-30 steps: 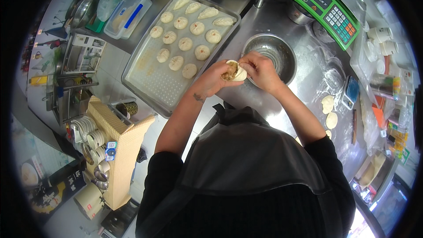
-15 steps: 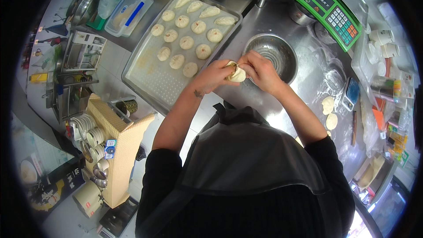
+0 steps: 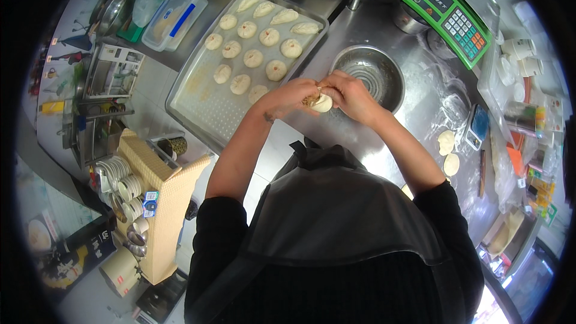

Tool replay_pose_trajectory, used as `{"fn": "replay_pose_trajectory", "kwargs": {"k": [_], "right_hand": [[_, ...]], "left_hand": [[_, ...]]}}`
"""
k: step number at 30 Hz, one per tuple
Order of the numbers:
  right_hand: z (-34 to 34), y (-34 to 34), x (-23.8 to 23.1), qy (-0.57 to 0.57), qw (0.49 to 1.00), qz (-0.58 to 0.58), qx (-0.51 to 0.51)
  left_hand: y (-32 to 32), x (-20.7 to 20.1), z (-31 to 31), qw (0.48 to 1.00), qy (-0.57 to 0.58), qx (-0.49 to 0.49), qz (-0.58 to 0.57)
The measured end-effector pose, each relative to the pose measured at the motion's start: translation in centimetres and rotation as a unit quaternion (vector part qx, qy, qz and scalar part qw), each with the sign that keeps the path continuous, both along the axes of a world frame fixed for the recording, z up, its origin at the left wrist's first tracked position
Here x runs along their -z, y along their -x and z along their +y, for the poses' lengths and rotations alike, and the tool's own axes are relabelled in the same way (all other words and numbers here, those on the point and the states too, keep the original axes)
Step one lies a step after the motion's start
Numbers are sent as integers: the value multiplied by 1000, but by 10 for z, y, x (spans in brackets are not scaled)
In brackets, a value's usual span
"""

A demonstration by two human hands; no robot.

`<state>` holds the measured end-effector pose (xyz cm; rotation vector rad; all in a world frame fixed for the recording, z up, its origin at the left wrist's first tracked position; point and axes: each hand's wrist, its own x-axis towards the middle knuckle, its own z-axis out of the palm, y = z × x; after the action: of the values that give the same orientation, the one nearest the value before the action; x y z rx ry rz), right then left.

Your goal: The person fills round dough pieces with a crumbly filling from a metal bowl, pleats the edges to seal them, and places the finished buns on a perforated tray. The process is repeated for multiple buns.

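Observation:
Between my hands is a partly folded stuffed bun (image 3: 323, 104), its pale dough wrapped around a brownish filling that shows on the left side. My left hand (image 3: 292, 96) cups it from the left, fingers curled. From the right, my right hand (image 3: 351, 96) pinches the dough's upper edge. Both hands are above the counter's near edge, between the bun tray and a steel bowl (image 3: 391, 75). The tray (image 3: 198, 108) carries several round pleated buns (image 3: 253, 58) and some longer, leaf-shaped ones (image 3: 284, 17) along its far side. My left hand partly covers the nearest bun.
Flat dough rounds (image 3: 451, 164) lie on the floured steel counter at right, near a small scale (image 3: 477, 127) and a thin rolling pin (image 3: 482, 174). A large green scale (image 3: 432, 0) stands at the back. Lidded plastic boxes (image 3: 174, 18) are beyond the tray.
My left hand has shifted slightly left and turned, so more filling shows. The right hand stays at the dough's edge, its fingers slightly repositioned.

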<state>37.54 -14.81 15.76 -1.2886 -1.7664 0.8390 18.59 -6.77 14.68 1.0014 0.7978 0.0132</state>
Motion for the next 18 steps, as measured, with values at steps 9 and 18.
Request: {"fn": "replay_pose_trajectory", "kwargs": {"k": [9, 18], "right_hand": [[-4, -6, 6, 193, 966, 165, 46], [-10, 6, 2, 164, 983, 59, 58]], "left_hand": [[17, 22, -30, 973, -17, -145, -181], [-2, 14, -49, 968, -25, -221, -117]]}}
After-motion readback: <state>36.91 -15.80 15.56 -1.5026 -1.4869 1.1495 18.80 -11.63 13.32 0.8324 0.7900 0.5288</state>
